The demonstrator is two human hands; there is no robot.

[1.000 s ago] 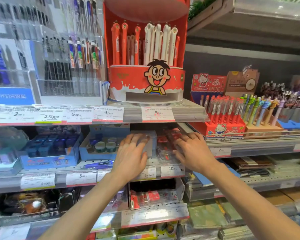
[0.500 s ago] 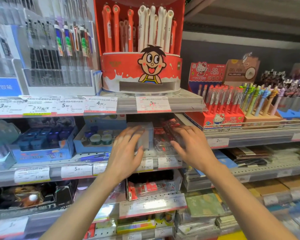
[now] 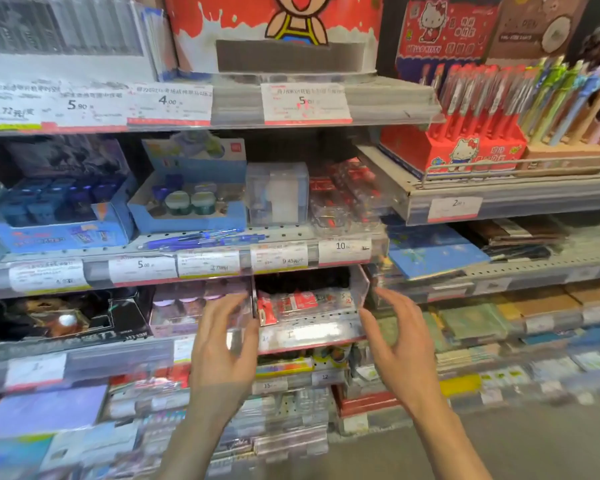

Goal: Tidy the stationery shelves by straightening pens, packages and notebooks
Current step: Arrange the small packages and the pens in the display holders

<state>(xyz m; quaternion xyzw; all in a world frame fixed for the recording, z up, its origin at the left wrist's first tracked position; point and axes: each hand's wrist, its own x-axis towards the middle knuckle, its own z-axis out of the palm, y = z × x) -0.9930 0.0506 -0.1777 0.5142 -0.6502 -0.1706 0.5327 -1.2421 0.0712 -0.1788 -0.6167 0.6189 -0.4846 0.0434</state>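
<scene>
My left hand (image 3: 222, 344) and right hand (image 3: 400, 344): fingers spread wide, holding nothing, flanking clear box (image 3: 309, 306) of red packets on third shelf. Box sits skewed; straightening pending. Loose blue pens (image 3: 205, 239) lie on shelf above, untidied. Notebooks (image 3: 430, 254) at right uneven. Task judged early.

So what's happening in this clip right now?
A person is tidying stationery shelves. Both hands are at a clear display box holding red packages on a lower shelf: the left hand is at its left side and the right hand is open by its right side. Motion blur hides whether either hand grips it. One shelf up, loose blue pens lie along the front edge, in front of a blue tray.
</scene>
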